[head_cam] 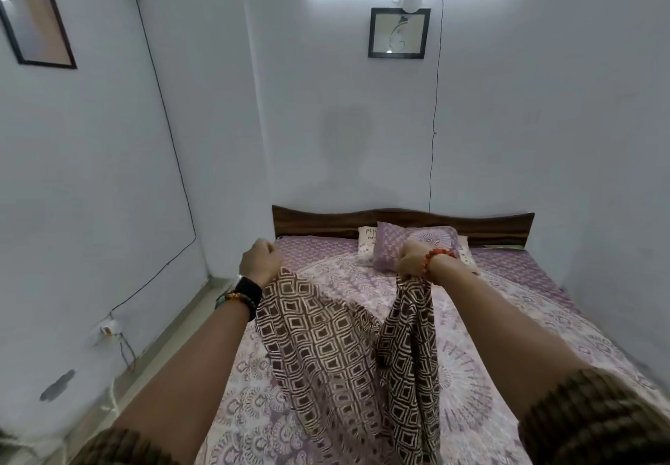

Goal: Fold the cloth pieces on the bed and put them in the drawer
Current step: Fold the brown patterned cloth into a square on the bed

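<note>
A brown cloth (326, 348) printed with white squares hangs over the bed (525, 319), held up at its top edge by both hands. My left hand (259, 259) grips one upper corner, fingers curled round the fabric. My right hand (411, 259) grips the other upper part, where the cloth bunches below the fist. Both arms are stretched out forward over the purple patterned bedsheet. The cloth's lower end drops out of view at the bottom. No drawer is in view.
A purple pillow (413, 247) lies on a white one at the wooden headboard (326, 220). Walls close in on the left and right. A cable and wall socket (108, 328) sit low on the left wall, beside a narrow floor strip.
</note>
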